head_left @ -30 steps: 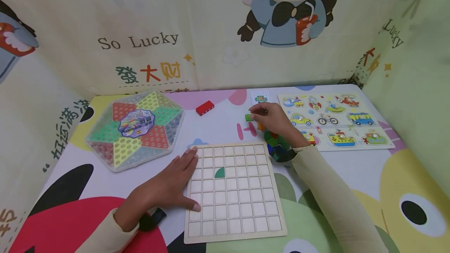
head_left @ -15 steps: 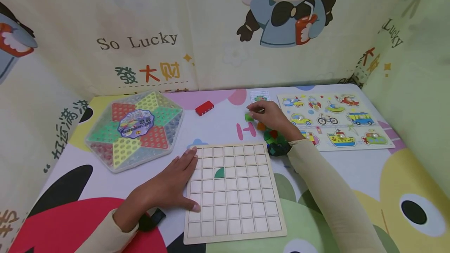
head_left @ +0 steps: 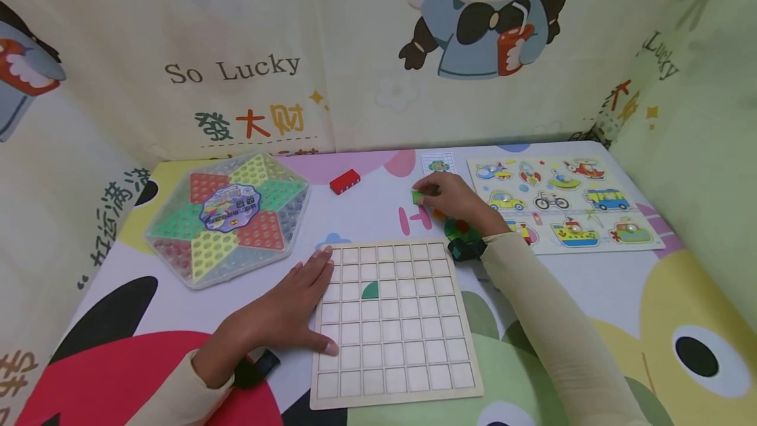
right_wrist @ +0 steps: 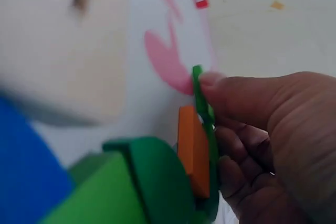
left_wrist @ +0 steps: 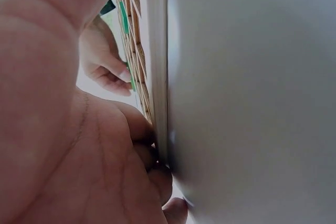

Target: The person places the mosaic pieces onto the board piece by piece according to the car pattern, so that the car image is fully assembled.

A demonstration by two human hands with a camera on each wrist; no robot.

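A square wooden grid board lies in front of me, with one green quarter-circle piece in one of its cells. My left hand rests along the board's left edge, fingers stretched toward the top corner and thumb on the lower edge. Beyond the board, my right hand pinches a small light green tile between thumb and fingers. In the right wrist view the thumb presses the tile's side, close behind an orange piece. A pile of green pieces lies partly hidden under the right wrist.
A hexagonal Chinese checkers box lies at the left. At the back are a red block and a small pattern card. A vehicle puzzle board lies right of the right hand. A printed cloth wall closes off the back.
My right hand has lifted slightly off the light green tile, then come back onto it and pinched it. The left hand and the grid board stay in place.
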